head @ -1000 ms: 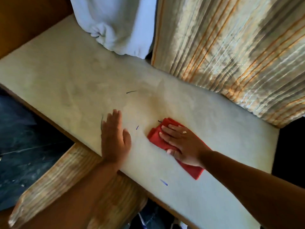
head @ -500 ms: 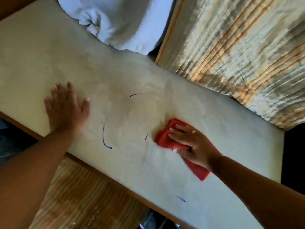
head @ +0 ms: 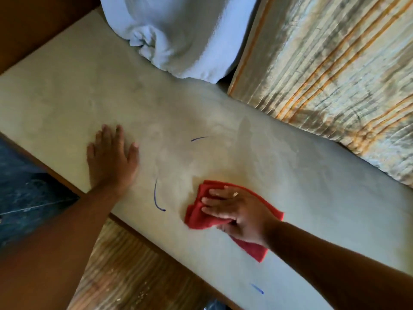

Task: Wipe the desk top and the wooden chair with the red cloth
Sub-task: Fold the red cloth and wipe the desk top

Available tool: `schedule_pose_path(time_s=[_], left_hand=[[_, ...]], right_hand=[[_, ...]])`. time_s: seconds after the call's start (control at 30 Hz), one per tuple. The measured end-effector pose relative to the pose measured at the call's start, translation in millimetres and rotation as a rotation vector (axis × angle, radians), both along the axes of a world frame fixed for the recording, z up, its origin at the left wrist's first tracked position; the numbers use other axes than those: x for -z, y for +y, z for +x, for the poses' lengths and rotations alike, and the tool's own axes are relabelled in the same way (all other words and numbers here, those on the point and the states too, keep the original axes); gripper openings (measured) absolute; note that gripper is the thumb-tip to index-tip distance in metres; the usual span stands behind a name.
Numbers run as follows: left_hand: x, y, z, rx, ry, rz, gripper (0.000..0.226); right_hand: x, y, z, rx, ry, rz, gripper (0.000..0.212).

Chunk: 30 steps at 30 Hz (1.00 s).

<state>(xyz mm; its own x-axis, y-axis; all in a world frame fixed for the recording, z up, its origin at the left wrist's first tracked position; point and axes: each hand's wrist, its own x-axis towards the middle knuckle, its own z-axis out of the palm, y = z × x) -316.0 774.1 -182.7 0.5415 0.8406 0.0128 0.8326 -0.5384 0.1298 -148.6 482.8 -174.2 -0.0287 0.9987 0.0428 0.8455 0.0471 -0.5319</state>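
Note:
The pale desk top (head: 312, 198) runs diagonally across the view and carries a few blue pen marks. A folded red cloth (head: 199, 218) lies flat on it near the front edge. My right hand (head: 237, 213) presses down on the cloth with fingers stretched out; part of the cloth sticks out behind the wrist. My left hand (head: 111, 159) rests flat on the bare desk top to the left, fingers apart, holding nothing. The wooden chair seat (head: 138, 278) shows below the desk's front edge, between my arms.
A bundled white towel (head: 178, 36) lies at the desk's back edge. A striped, pleated curtain (head: 335, 70) hangs along the back right. Dark floor tiles (head: 29, 198) show at the left, and a brown wooden surface (head: 33, 25) fills the top left corner.
My left hand slid left from the desk's front edge and now rests flat farther left on the desk. My right hand keeps pressing the red cloth, which has shifted slightly toward the front edge.

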Motion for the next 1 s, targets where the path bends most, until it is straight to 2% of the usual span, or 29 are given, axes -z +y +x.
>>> schedule_pose_path(time_s=[0.1, 0.17, 0.2, 0.23, 0.33, 0.4, 0.47, 0.53, 0.6, 0.67, 0.7, 0.73, 0.8, 0.87, 0.93, 1.0], left_hand=[[3.6, 1.7, -1.2, -0.011, 0.01, 0.001, 0.064], [6.5, 3.9, -1.8, -0.017, 0.014, -0.002, 0.064], [7.2, 4.5, -1.2, -0.015, 0.016, -0.003, 0.064], [7.2, 4.8, -1.4, -0.015, 0.012, -0.003, 0.064], [6.5, 4.0, -2.5, -0.023, -0.006, -0.007, 0.064], [7.4, 3.9, -1.9, -0.029, -0.004, -0.01, 0.064], [8.7, 5.1, -0.8, -0.034, -0.009, -0.007, 0.063], [9.5, 5.5, -0.2, -0.032, -0.005, 0.006, 0.063], [10.7, 4.9, -1.0, -0.037, -0.005, 0.016, 0.064], [10.1, 5.5, -1.6, -0.044, -0.016, 0.016, 0.063], [9.7, 5.8, -1.0, -0.043, -0.022, 0.013, 0.063], [9.3, 5.7, -1.1, -0.041, -0.025, 0.01, 0.063], [8.0, 3.8, -2.5, -0.042, -0.026, -0.001, 0.064], [7.7, 2.7, -2.4, -0.04, -0.029, -0.002, 0.064], [7.5, 1.5, -3.0, -0.037, -0.026, -0.003, 0.064], [7.7, 2.7, -3.0, -0.037, -0.021, 0.007, 0.064]], right_hand=[[-9.7, 32.8, 62.7, 0.376, -0.005, 0.043, 0.046], [-6.5, 46.1, 62.7, 0.542, -0.005, -0.006, 0.047], [-3.7, 42.9, 47.6, 0.525, -0.008, -0.003, 0.047], [-0.8, 32.4, 24.8, 0.42, -0.003, 0.017, 0.047], [5.8, -24.0, -38.5, -0.05, 0.063, 0.009, 0.044], [5.2, -30.8, -19.8, -0.204, 0.045, 0.033, 0.042], [2.9, -6.4, 16.8, -0.162, -0.032, 0.059, 0.044], [-1.7, 40.3, 58.7, 0.089, -0.166, 0.08, 0.048], [-8.6, 94.0, 88.6, 0.395, -0.268, -0.02, 0.054], [-7.3, 132.0, 73.4, 0.552, -0.305, -0.083, 0.059], [-3.5, 137.1, 51.2, 0.533, -0.317, -0.074, 0.059], [1.1, 131.3, 23.1, 0.422, -0.314, -0.047, 0.058], [5.7, 92.1, -24.3, 0.104, -0.324, -0.027, 0.056], [1.6, 68.8, -12.2, -0.079, -0.291, -0.032, 0.054], [-2.1, 78.3, 37.5, -0.059, -0.348, -0.053, 0.06], [-9.2, 103.7, 81.6, 0.2, -0.416, -0.159, 0.067]])
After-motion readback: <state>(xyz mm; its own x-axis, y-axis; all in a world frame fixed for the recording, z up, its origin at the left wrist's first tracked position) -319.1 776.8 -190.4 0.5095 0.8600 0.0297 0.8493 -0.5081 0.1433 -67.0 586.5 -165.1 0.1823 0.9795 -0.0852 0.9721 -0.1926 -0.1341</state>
